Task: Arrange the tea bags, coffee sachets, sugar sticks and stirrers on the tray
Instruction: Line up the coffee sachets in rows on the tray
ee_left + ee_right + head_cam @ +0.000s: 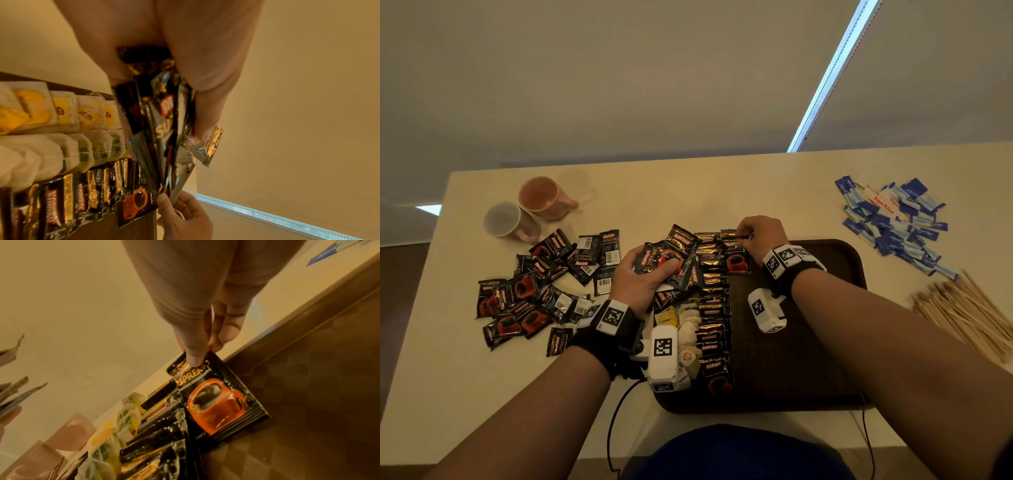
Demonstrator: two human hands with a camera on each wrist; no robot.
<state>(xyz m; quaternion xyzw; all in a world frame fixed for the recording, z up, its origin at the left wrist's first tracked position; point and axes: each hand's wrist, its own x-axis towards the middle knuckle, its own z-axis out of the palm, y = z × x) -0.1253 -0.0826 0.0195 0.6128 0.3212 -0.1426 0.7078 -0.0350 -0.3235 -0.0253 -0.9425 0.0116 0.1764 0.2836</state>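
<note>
Forearms enter from the near edge, each wrist wearing a strapped camera. Brown tray (pixel 825 342) sits centre on the surface (pixel 465 394). On its left part: a column of tea bags (pixel 681 329), then a shingled column of coffee sachets (pixel 714 318) running near to far.

Left hand (pixel 643 277) hovers over the tray's far-left part, fingers curled around a fanned bundle of sachets (pixel 674 257); the left wrist view shows many packets, loosely clamped, edges splayed.

Right hand (pixel 760 233) is at the far end of the tray, thumb and fingers pinching the top edge of a single sachet (pixel 736 258), which starts a second column just beside the first. Its lower edge rests on the tray; the right wrist view suggests several sachets stacked beneath it.

Left of the tray: loose sachets (pixel 534 291) scattered on the surface; two mugs (pixel 524 212) beyond. Right: stirrers (pixel 962 308), and further back the sugar sticks (pixel 893 219). Neither is on the tray yet.

Risks, as judged:
- The fanned bundle could slip and spill onto the tea bags, because the grip is loose.
- Setting the pinched sachet down could nudge the first column askew, since the two touch.
- Right forearm could sweep the stirrers when reaching.
</note>
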